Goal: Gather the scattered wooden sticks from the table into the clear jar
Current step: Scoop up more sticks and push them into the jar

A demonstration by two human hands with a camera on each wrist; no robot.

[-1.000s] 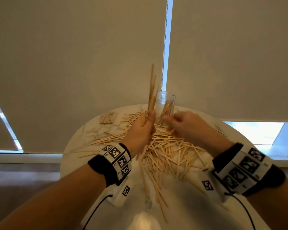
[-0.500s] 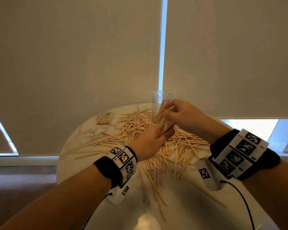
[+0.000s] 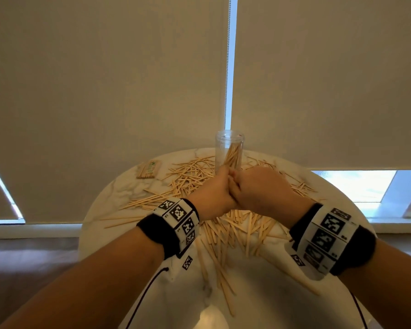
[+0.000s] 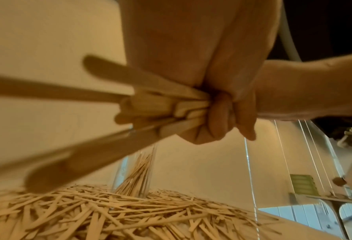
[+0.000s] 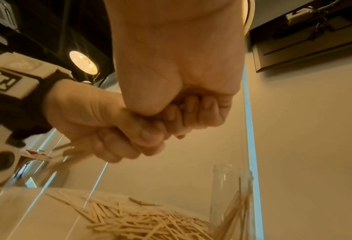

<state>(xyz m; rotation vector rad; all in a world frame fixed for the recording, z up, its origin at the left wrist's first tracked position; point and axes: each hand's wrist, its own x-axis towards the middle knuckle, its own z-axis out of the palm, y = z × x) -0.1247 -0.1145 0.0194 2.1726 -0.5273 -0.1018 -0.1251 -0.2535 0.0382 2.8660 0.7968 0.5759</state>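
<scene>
From the head view, our left hand (image 3: 215,194) and right hand (image 3: 261,193) met knuckle to knuckle above the round marble surface (image 3: 109,198), just in front of the clear jar (image 3: 228,150), which stood upright at the far edge with a few sticks leaning inside. Loose wooden sticks (image 3: 237,227) lay scattered across the surface under and around both hands, and a small wrapped packet (image 3: 149,170) sat off to the left. From the left wrist view, our left fingers (image 4: 222,120) were curled tight around a bundle of sticks (image 4: 146,107) that fanned out toward the camera, with the pile and the jar (image 4: 135,172) below. From the right wrist view, our right fingers (image 5: 193,112) were curled and pressed against the left hand (image 5: 101,120); we could not tell whether they gripped any sticks themselves. The jar (image 5: 231,199) stood at lower right.
</scene>
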